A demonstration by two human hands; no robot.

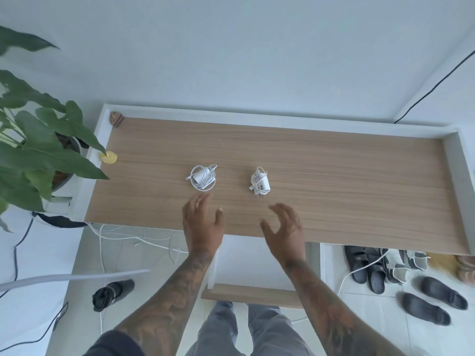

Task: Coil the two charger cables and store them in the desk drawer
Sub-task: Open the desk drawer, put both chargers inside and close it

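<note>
Two white chargers lie coiled on the wooden desk top (334,176). The left charger cable (202,176) is a loose round coil around its adapter. The right charger cable (260,184) is a tighter bundle with plug prongs pointing toward me. My left hand (203,224) hovers open just below the left coil, fingers spread, touching nothing. My right hand (284,231) hovers open below the right bundle, fingers curled, holding nothing. The desk drawer (253,294) stands pulled out under the desk's front edge between my forearms, its white inside bare.
A leafy potted plant (38,150) stands at the desk's left end. A yellow disc (109,158) and a brown object (117,118) lie near the desk's left rim. Several shoes (401,276) and loose cables (123,237) lie on the floor.
</note>
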